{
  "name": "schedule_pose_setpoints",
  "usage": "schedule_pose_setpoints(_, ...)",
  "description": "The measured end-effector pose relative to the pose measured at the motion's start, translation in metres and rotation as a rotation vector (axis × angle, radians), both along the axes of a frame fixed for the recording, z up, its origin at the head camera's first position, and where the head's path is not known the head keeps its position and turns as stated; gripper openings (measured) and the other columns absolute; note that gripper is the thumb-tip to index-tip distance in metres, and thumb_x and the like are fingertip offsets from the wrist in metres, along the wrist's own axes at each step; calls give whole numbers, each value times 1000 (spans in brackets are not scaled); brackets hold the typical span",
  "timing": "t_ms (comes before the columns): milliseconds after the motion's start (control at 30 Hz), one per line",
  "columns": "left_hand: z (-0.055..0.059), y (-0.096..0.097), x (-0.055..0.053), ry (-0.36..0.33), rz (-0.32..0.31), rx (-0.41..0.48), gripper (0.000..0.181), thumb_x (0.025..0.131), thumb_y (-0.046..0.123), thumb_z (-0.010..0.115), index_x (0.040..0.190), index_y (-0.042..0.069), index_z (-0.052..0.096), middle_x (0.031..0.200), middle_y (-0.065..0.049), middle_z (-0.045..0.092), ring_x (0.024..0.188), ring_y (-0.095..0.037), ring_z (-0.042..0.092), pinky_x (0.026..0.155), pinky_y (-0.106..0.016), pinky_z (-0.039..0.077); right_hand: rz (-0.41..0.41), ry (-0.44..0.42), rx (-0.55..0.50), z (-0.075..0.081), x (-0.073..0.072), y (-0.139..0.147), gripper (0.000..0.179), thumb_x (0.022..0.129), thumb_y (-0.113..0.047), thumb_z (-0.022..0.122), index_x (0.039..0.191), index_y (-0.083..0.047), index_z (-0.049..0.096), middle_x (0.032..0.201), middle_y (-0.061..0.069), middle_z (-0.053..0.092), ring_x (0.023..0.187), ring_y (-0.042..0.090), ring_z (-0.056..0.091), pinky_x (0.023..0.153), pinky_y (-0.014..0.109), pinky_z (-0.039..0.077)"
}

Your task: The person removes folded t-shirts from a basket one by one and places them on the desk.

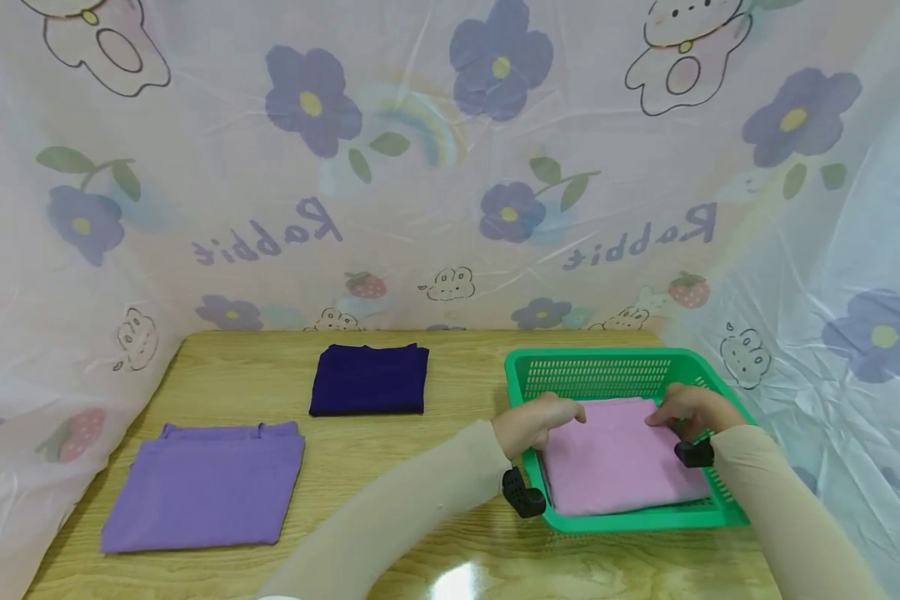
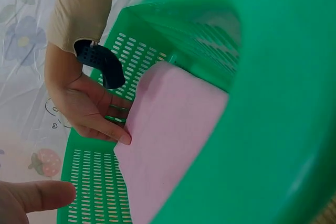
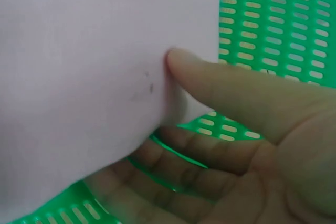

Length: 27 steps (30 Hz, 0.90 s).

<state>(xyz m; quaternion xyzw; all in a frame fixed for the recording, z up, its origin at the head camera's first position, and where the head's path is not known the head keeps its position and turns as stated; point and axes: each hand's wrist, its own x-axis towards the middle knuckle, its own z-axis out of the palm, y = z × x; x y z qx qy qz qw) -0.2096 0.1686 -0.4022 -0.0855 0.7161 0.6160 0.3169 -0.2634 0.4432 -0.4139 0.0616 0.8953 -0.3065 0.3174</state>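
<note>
A pink folded cloth (image 1: 618, 458) lies in a green basket (image 1: 607, 523), with a thin dark edge showing along its left side. At the cloth's far right corner, my right hand (image 1: 696, 410) pinches it, thumb on top and fingers beneath the edge in the right wrist view. My left hand (image 1: 540, 421) is over the basket's left rim beside the cloth's far left corner. Its thumb (image 2: 44, 195) is straight and apart from the cloth in the left wrist view, while its other fingers are mostly hidden.
On the wooden table, a purple folded cloth (image 1: 206, 492) lies at the front left. Farther back sits a dark navy folded cloth (image 1: 370, 381). A patterned curtain (image 1: 420, 183) encloses the back and both sides, close to the basket's right side.
</note>
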Motion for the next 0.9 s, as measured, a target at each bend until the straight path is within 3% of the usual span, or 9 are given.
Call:
schedule_pose_setpoints(267,1,0,-1,-8,-37,-11,68,93,9,65,152,0,32,156,-15,27,144,-39,23,116,-55,24,-17,-14,12,-1,-1,0,24,93,-10,68,74,-4,54,80,8,51,73,22,53,66,33,54)
schedule_pose_setpoints(400,-1,3,-2,4,-12,-42,64,93,6,64,150,-2,35,156,-17,27,143,-40,25,114,-57,27,-19,2,6,0,0,0,26,91,-11,69,76,-4,50,83,9,49,77,23,51,66,32,53)
schedule_pose_setpoints(533,-3,8,-2,16,24,-83,74,92,4,65,154,-3,26,162,-16,15,142,-37,26,112,-56,31,-23,-8,-2,-3,-1,1,32,90,-12,72,71,-6,48,77,6,45,70,19,46,62,27,47)
schedule_pose_setpoints(633,-4,12,-1,20,37,-119,83,92,3,65,157,-2,14,164,-15,11,138,-34,33,110,-50,36,-27,-12,-10,-5,-2,2,31,90,-12,74,79,0,47,84,12,45,75,24,47,65,30,50)
schedule_pose_setpoints(733,-5,15,-1,30,39,-176,87,92,2,65,158,0,9,162,-16,17,123,-31,46,93,-41,47,-46,-17,-29,-5,-2,4,42,88,-13,76,99,10,42,102,24,43,92,36,48,74,39,55)
schedule_pose_setpoints(800,-5,16,-1,43,31,-225,88,92,3,66,159,1,8,161,-17,23,113,-29,49,80,-36,46,-58,-17,-39,-6,-2,5,54,87,-14,77,110,15,37,111,31,38,99,42,47,78,43,56)
schedule_pose_setpoints(900,-6,17,-2,49,31,-264,88,92,3,66,159,4,9,160,-18,25,107,-31,49,72,-36,42,-65,-19,-51,-6,-2,5,67,86,-15,78,119,20,32,119,35,32,105,46,45,82,45,55)
